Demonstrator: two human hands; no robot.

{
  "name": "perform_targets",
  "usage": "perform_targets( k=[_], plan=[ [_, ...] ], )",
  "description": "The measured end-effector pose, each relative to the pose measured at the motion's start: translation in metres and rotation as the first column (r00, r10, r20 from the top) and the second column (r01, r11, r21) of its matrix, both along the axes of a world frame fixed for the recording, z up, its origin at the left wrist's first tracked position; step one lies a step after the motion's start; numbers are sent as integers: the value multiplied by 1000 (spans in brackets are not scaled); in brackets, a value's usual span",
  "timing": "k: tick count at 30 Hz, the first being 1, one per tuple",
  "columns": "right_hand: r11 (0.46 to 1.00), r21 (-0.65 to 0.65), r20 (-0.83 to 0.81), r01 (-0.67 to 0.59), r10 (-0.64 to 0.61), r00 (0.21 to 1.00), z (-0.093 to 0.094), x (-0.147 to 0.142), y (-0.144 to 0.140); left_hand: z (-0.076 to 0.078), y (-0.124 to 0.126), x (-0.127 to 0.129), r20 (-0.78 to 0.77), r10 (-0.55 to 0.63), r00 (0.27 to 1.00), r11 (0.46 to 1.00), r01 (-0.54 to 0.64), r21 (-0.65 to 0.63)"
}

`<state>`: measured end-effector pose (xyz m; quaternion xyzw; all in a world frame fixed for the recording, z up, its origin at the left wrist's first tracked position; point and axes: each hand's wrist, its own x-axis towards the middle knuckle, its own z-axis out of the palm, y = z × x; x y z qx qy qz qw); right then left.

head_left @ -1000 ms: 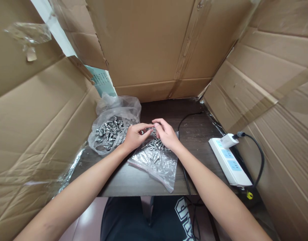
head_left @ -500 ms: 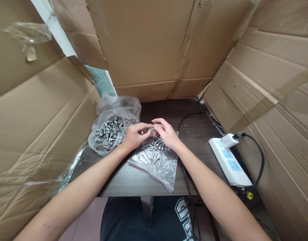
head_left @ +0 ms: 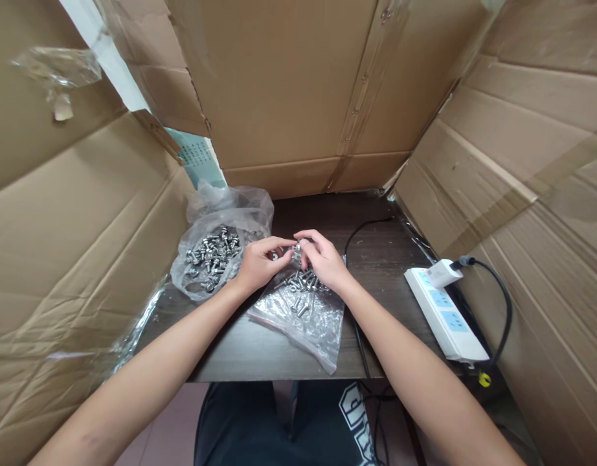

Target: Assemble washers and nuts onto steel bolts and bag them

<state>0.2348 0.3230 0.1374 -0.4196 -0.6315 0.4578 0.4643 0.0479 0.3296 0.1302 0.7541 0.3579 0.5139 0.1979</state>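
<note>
My left hand [head_left: 263,260] and my right hand [head_left: 324,257] meet above a flat zip bag [head_left: 313,333]. Between their fingertips is a small metal bolt [head_left: 297,247], partly hidden; both hands pinch at it. Another bit of silvery metal shows inside the curl of my left fingers, too small to name. Under my right hand, loose bolts [head_left: 303,282] lie in a pile on the zip bag. To the left of my left hand, an open clear plastic bag [head_left: 182,272] holds many bolts with washers [head_left: 215,252].
Cardboard walls [head_left: 298,84] close in the dark wooden table [head_left: 221,353] at the back and both sides. A white power strip [head_left: 447,317] with a plugged-in charger [head_left: 443,273] lies at the right. A black cable [head_left: 359,233] runs along the table beside my right arm.
My right fingers have shifted slightly around the bolt, and more of the metal shows between the hands. The bags and the bolts in them stay put.
</note>
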Motion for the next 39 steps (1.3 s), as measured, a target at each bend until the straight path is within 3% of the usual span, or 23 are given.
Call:
perform_targets(
  k=[25, 34, 39],
  plan=[
    [999, 11, -47, 31, -30, 998, -3, -1, 1, 0, -1, 1, -31, -16, 999, 1000, 17, 21],
    [1000, -23, -82, -13, 11, 997, -3, -2, 1, 1, -2, 0, -37, -14, 999, 1000, 14, -1],
    [999, -5, -101, 33, -33, 994, -2, -2, 1, 1, -2, 0, -24, -7, 1000, 1000, 6, -16]
  ],
)
